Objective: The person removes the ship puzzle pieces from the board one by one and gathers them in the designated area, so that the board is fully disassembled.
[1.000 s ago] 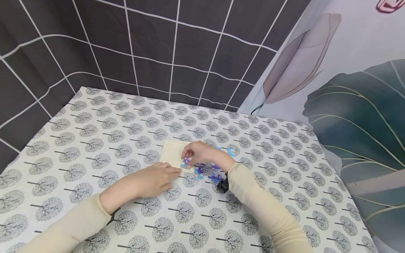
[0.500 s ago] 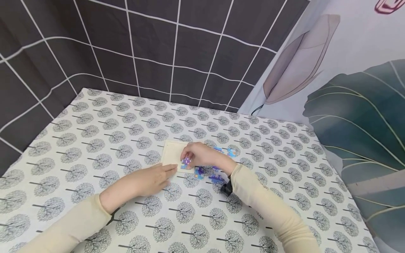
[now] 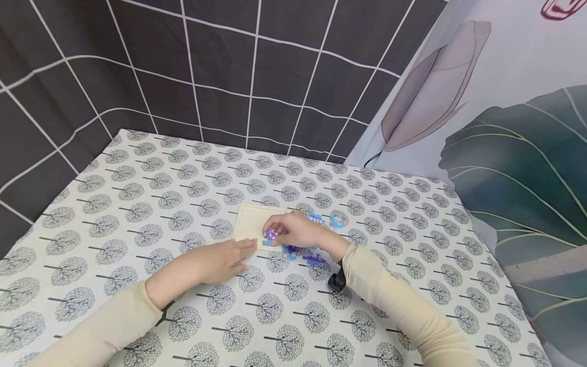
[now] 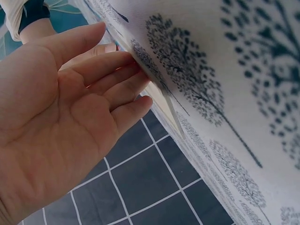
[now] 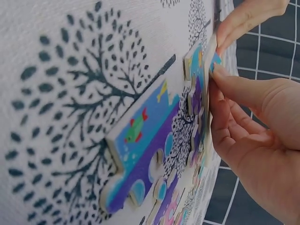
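My right hand (image 3: 295, 228) bends over a shallow cream-coloured puzzle tray (image 3: 249, 218), its thumb and fingers pinching a purple-and-blue jigsaw piece (image 3: 269, 235) at the tray's near right corner. In the right wrist view, the thumb tip lies against the piece's blue part (image 5: 216, 61) by the tray's rim; the hand hides much of the tray. My left hand (image 3: 220, 261) lies with straight fingers at the tray's near left edge. From the left wrist view, its fingertips (image 4: 140, 77) touch the rim, and the palm holds nothing.
Several loose jigsaw pieces lie on the tree-print cloth (image 3: 183, 300) right of the tray, among them a blue-and-purple one with a red-and-green fish (image 5: 145, 145). Others sit farther back, including a light blue piece (image 3: 335, 221). A dark gridded curtain (image 3: 220, 66) hangs behind the table.
My left fingertips have drawn back slightly to the left along the tray's edge. The right hand has stayed at the same corner, and more of the purple piece shows between its fingers.
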`<state>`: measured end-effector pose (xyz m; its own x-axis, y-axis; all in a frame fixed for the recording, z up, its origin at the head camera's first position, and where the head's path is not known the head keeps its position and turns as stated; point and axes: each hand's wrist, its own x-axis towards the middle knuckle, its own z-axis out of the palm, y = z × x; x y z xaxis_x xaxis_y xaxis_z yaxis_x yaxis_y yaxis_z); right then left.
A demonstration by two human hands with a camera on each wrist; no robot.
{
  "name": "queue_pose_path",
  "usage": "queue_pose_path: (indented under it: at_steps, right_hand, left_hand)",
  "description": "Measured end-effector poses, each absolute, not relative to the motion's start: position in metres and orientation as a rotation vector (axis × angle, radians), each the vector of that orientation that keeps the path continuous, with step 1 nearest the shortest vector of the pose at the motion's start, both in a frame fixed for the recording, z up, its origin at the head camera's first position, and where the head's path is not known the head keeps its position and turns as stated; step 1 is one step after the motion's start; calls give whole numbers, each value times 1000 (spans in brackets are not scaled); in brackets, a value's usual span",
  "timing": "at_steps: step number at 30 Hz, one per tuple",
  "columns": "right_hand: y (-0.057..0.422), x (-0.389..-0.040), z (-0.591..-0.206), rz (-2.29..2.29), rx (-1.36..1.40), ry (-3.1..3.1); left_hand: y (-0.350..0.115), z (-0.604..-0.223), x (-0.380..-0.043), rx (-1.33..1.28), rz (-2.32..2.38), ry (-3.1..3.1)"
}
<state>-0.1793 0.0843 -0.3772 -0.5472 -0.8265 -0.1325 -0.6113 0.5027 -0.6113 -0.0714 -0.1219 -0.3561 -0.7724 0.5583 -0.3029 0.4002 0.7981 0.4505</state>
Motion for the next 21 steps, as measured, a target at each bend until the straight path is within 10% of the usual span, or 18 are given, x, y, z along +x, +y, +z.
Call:
queue_pose_path:
  at_steps: [21]
  right_hand:
    - [100, -180, -372, -741, -1150, 2387]
  left_hand:
    - [-122, -355, -73, 780, 502, 2582]
